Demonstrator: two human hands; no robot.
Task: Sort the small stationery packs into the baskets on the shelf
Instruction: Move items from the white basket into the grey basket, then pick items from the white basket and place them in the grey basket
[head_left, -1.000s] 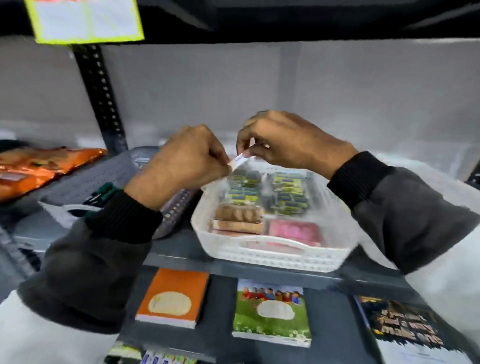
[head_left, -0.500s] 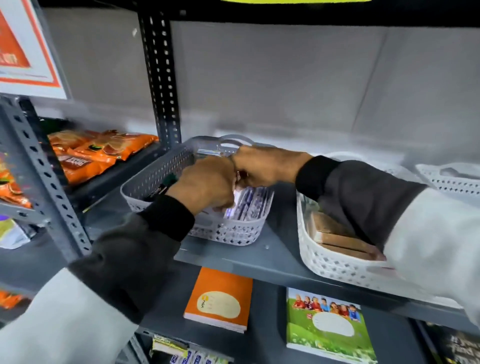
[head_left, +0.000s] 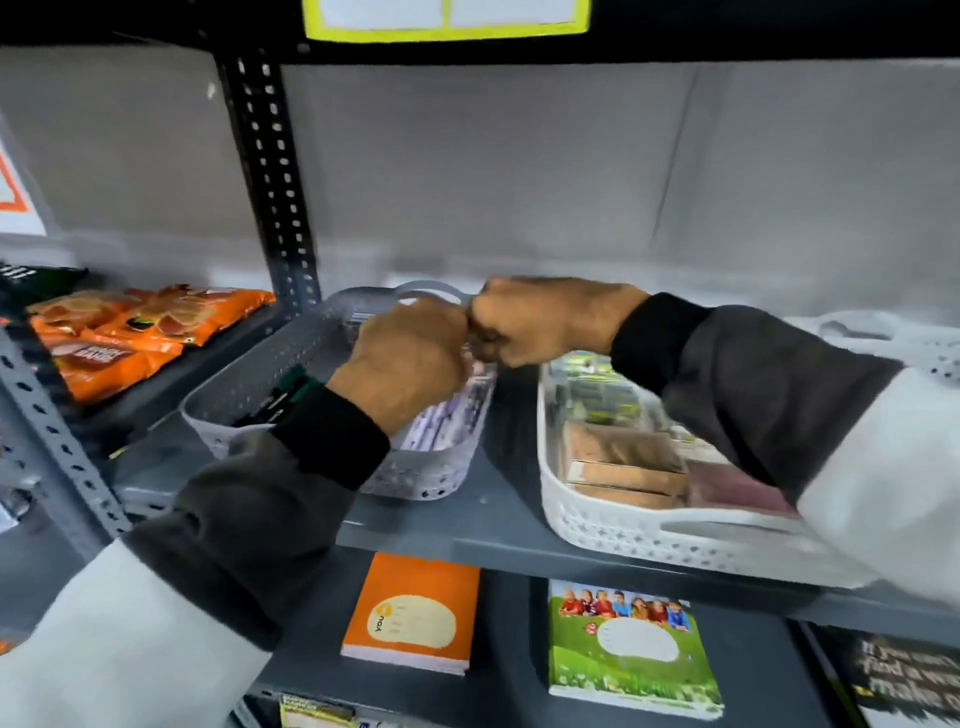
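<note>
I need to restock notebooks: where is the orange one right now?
The orange notebook lies flat on the lower shelf, left of the green notebook, below the grey basket.

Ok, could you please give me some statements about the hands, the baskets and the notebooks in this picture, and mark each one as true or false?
1. Both hands, the left hand and the right hand, are together over the grey basket. True.
2. The white basket stands to the left of the grey basket. False: it stands to its right, on the same shelf.
3. The orange notebook lies inside the white basket. False: it lies on the lower shelf, beside the green notebook.
4. Orange snack packs lie to the left of the grey basket. True.
5. The white basket is empty. False: brown boxes and other small packs lie in it.
</note>
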